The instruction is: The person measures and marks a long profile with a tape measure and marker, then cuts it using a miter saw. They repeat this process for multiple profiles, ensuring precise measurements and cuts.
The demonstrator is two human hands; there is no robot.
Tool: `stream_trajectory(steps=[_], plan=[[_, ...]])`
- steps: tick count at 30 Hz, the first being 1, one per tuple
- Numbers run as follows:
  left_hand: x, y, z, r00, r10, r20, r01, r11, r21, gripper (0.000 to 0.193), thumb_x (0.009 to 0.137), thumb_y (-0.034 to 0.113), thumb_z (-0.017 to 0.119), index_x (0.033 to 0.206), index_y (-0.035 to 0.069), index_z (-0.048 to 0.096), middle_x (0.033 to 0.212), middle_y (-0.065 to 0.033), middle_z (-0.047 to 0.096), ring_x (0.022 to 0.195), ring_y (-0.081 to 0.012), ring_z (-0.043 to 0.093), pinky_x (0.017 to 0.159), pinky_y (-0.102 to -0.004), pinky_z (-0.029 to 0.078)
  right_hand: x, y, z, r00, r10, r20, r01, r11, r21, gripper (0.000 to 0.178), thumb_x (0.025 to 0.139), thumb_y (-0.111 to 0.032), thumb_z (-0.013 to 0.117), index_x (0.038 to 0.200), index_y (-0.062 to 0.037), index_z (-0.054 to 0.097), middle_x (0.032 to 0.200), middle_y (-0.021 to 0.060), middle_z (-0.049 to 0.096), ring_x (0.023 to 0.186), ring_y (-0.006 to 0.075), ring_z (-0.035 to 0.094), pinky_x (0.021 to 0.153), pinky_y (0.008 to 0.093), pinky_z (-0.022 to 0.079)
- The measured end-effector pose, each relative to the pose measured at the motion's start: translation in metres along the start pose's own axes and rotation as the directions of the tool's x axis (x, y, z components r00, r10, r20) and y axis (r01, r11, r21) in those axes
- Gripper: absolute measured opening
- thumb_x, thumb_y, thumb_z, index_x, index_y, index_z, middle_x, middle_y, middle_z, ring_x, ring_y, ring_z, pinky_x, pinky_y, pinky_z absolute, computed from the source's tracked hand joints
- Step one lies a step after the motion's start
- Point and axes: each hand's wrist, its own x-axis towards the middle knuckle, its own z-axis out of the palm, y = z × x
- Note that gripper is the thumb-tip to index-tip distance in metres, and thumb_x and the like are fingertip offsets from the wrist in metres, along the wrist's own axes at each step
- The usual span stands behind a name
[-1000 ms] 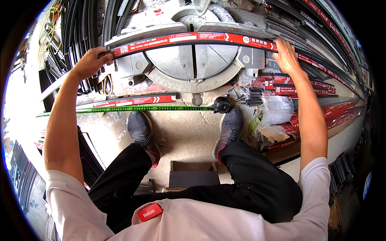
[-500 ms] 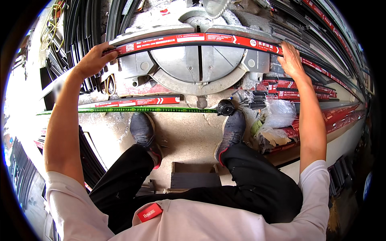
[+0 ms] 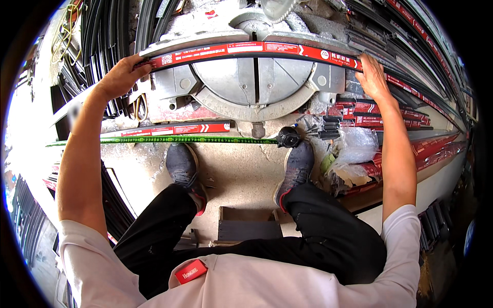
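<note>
A long dark profile strip [image 3: 246,49] with red printed film lies across the round metal bed of a miter saw [image 3: 221,77], along its fence. My left hand [image 3: 120,77] is closed on the strip left of the bed, its thumb and fingers on the near side. Right of the bed, my right hand [image 3: 372,77] grips the same strip, which runs on past it to the right. The toothed saw blade [image 3: 277,9] shows at the top, above and behind the fence. An extended green tape measure [image 3: 205,139] lies crosswise nearer me, its black case [image 3: 288,137] by my right shoe.
Dark profiles [image 3: 110,41] are stacked at the far left, and more red-filmed strips [image 3: 370,114] lie at right. Clear plastic wrap [image 3: 357,146] sits beside them. A short red-filmed piece [image 3: 179,129] lies behind the tape. A dark box [image 3: 249,228] stands between my legs.
The strip has shifted very slightly to the right along the fence, with both hands still on it. The saw blade shows slightly lower at the top.
</note>
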Motion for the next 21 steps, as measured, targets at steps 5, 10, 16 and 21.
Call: stream_trajectory(steps=[5,10,16,21], plan=[[-0.002,-0.005,0.011,0.989,0.081,-0.125,-0.096,0.988,-0.122,0.050,0.107,0.029,0.063,0.153,0.012,0.052,0.087,-0.0032,0.066,0.074,-0.0112,0.059,0.068,-0.0303,0.052,0.001,-0.004,-0.002,1.000,-0.006,-0.011,0.006,1.000,0.005,0.052,0.085,-0.008,0.069,0.133,-0.0009,0.050,0.133,0.0229,0.059,0.132,0.0421,0.052,0.111,0.0528,0.039],[0.000,-0.001,0.006,0.992,0.102,-0.074,-0.110,0.988,-0.111,0.069,0.106,0.027,0.065,0.167,0.034,0.032,0.088,-0.0049,0.067,0.077,-0.0111,0.061,0.069,-0.0315,0.054,-0.002,-0.006,-0.003,0.998,-0.002,-0.058,0.002,1.000,0.000,0.050,0.083,-0.004,0.075,0.127,-0.0020,0.053,0.127,0.0204,0.062,0.129,0.0398,0.055,0.109,0.0513,0.041],[0.002,-0.002,0.010,0.992,0.090,-0.086,-0.105,0.975,-0.196,0.066,0.106,0.023,0.066,0.165,0.031,0.037,0.097,-0.0064,0.072,0.086,-0.0128,0.064,0.078,-0.0327,0.054,-0.002,-0.008,-0.004,0.999,0.002,-0.054,-0.002,1.000,-0.005,0.049,0.084,-0.004,0.074,0.127,-0.0020,0.053,0.127,0.0201,0.062,0.128,0.0395,0.055,0.109,0.0512,0.041],[0.002,-0.006,0.010,0.995,0.030,-0.095,-0.044,0.987,-0.153,0.064,0.106,0.024,0.066,0.163,0.033,0.039,0.090,-0.0026,0.068,0.076,-0.0105,0.058,0.069,-0.0305,0.052,0.001,-0.008,-0.004,0.999,0.010,-0.036,-0.010,1.000,-0.005,0.049,0.084,-0.004,0.076,0.127,-0.0019,0.053,0.127,0.0205,0.062,0.128,0.0398,0.056,0.109,0.0512,0.041]])
